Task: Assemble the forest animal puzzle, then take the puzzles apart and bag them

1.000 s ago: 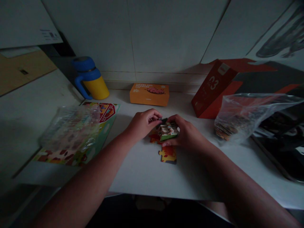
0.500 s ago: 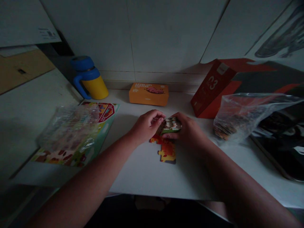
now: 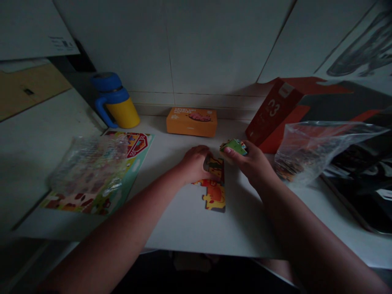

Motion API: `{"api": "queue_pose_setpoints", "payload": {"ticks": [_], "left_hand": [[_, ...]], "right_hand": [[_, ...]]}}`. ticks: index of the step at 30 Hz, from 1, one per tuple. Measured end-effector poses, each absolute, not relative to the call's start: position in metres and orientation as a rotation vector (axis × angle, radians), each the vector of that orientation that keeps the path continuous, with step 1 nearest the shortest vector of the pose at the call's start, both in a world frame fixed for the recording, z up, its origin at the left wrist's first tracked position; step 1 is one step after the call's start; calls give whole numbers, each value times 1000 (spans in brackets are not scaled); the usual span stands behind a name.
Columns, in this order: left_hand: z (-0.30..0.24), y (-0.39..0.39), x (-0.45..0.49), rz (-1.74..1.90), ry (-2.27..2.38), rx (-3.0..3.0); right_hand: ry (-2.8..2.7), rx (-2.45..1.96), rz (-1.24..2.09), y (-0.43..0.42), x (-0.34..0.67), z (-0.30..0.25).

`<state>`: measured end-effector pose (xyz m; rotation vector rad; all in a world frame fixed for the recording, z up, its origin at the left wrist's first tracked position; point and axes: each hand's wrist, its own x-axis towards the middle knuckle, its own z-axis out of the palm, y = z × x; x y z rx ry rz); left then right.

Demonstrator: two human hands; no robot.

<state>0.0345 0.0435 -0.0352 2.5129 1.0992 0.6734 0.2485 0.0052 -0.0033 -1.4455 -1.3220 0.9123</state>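
My right hand (image 3: 252,159) is closed around a stack of puzzle pieces (image 3: 234,146), held above the tabletop; the top piece is green and my thumb rests on it. My left hand (image 3: 196,165) is low over the table, thumb and fingers curled around the edges of a dark and yellow puzzle piece (image 3: 217,165). Its fingertips are partly hidden. Just below, a red puzzle piece (image 3: 208,182) is half covered by that hand. An orange and yellow puzzle piece (image 3: 216,198) lies nearest to me, touching the red one.
An orange puzzle box (image 3: 191,122) stands at the back. At left are a blue and yellow mug (image 3: 119,106) and a picture sheet (image 3: 134,163) under clear plastic packaging (image 3: 92,163). At right stand a red box (image 3: 269,110) and a clear bag (image 3: 301,159) with pieces inside.
My right hand has moved right and up with the stack, turning its green face upward. My left hand has come over the table pieces, where the dark and yellow piece now shows.
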Motion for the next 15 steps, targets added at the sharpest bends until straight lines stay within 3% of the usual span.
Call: {"api": "queue_pose_setpoints", "payload": {"ticks": [15], "left_hand": [[-34,37,27,939,938,1974]], "right_hand": [[-1397,-1406,867,3,253,1]]}}
